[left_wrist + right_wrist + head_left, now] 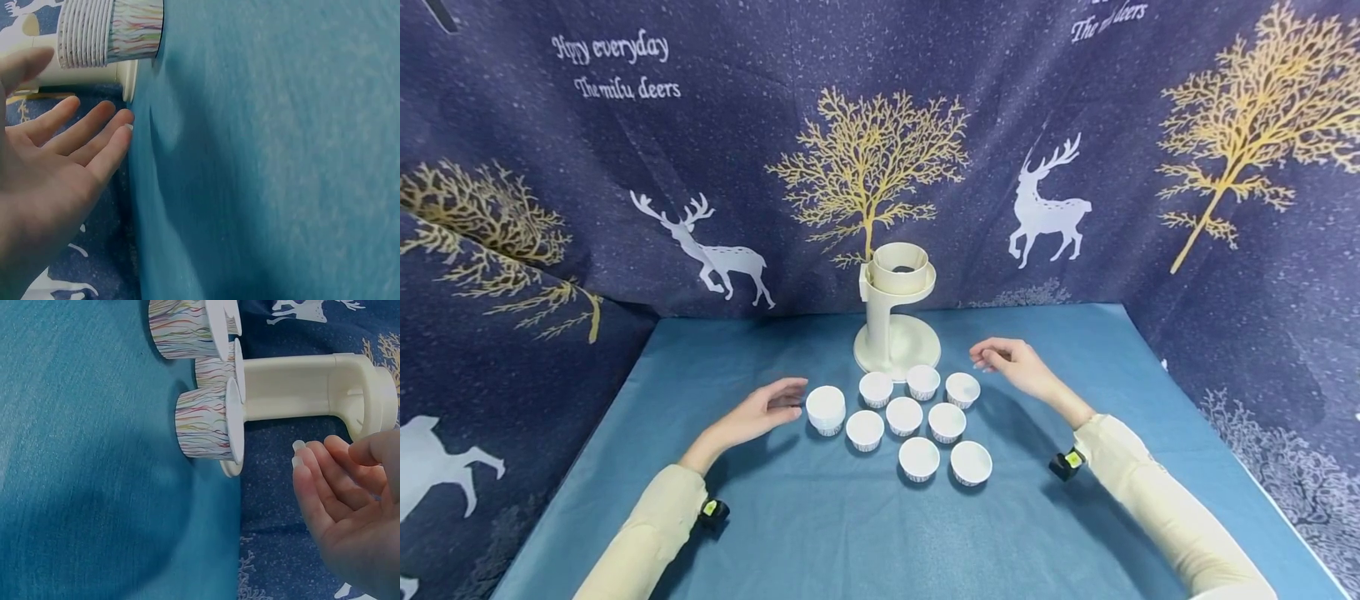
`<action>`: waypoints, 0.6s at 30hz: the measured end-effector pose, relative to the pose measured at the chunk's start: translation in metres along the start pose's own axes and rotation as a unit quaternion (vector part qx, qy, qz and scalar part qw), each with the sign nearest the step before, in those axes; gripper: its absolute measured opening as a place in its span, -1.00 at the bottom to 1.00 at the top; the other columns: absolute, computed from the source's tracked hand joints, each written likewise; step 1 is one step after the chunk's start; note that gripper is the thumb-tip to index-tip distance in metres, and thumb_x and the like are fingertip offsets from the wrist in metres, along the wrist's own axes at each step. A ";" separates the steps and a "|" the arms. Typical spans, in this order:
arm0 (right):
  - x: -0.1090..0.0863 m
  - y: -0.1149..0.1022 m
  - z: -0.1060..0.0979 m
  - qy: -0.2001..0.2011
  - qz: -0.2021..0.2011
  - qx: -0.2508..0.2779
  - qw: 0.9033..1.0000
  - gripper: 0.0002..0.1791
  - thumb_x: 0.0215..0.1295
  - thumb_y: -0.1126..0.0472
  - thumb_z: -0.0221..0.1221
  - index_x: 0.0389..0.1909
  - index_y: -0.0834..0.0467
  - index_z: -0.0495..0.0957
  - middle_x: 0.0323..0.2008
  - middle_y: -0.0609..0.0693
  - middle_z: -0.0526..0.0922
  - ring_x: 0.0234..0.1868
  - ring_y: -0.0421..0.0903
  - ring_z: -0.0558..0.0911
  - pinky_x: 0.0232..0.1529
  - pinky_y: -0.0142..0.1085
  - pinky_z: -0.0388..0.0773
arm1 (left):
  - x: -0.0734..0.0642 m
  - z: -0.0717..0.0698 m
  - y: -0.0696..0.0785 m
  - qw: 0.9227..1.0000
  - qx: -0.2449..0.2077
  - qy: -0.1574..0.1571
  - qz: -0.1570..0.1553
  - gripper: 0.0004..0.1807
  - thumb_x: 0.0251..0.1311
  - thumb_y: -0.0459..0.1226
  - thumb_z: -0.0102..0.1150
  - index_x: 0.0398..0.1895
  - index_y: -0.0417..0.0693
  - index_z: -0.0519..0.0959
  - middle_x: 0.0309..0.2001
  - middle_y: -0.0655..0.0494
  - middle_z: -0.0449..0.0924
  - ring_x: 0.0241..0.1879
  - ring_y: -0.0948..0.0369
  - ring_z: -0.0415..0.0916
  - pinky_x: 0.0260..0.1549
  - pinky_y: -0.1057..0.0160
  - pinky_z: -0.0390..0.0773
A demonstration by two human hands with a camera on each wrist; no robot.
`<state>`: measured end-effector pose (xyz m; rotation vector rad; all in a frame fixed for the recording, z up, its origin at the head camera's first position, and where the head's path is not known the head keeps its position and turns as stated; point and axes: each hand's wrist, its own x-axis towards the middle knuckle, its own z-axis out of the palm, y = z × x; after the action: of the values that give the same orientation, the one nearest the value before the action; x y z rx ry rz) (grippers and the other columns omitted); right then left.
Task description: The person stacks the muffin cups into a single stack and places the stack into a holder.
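My left hand (pixel 766 410) hovers over the cloth just left of a stack of nested paper cups (pixel 826 408), fingers loosely bent and holding nothing. In the left wrist view the stack (pixel 109 31) shows several rims and coloured wavy lines on its side. To the right, my right hand (pixel 1011 364) is raised beyond a single paper cup (pixel 962 390), its fingers relaxed with nothing between them. Several more white cups (pixel 904 416) stand upright and apart between the hands. Behind them rises a cream stand (pixel 880 329) with a ring holder (pixel 900 271) on top.
A blue cloth (pixel 850 533) covers the table. At the back and sides hangs a dark blue fabric (pixel 820 283) printed with deer and golden trees. Black wrist cameras (pixel 1066 464) sit under both sleeves.
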<state>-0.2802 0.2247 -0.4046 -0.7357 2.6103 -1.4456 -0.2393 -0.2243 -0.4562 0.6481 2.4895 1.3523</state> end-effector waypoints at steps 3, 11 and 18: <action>0.003 0.012 0.002 -0.004 0.003 0.000 1.000 -0.73 0.40 0.27 -0.09 -0.05 0.25 0.52 -0.18 0.21 0.64 -0.29 -0.38 0.62 -0.23 -0.32 0.57 | 0.002 0.004 0.001 1.000 -0.006 -0.008 0.004 -0.32 0.21 -0.14 0.11 0.33 -0.18 0.13 0.26 -0.21 0.27 0.22 -0.11 0.29 0.14 -0.06 0.31; 0.007 0.014 0.010 -0.013 0.006 0.012 1.000 -0.73 0.39 0.21 -0.05 -0.03 0.20 0.52 -0.12 0.26 0.61 -0.15 0.09 0.63 -0.13 -0.04 0.53 | 0.008 0.012 0.006 1.000 -0.007 -0.012 -0.007 -0.17 0.06 -0.08 0.26 0.36 -0.11 0.11 0.32 -0.06 0.21 0.26 -0.03 0.25 0.18 -0.04 0.28; 0.006 -0.005 0.014 -0.029 0.001 -0.003 1.000 -0.74 0.31 0.27 0.05 -0.03 0.24 0.53 -0.11 0.23 0.62 -0.14 0.07 0.63 -0.17 -0.26 0.57 | 0.011 0.019 0.010 1.000 -0.003 -0.006 -0.015 -0.13 -0.01 -0.04 0.31 0.35 -0.07 0.14 0.31 0.00 0.22 0.26 0.00 0.26 0.17 -0.03 0.29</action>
<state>-0.2796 0.2085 -0.4071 -0.7640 2.5725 -1.3964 -0.2387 -0.2007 -0.4581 0.6145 2.4744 1.3410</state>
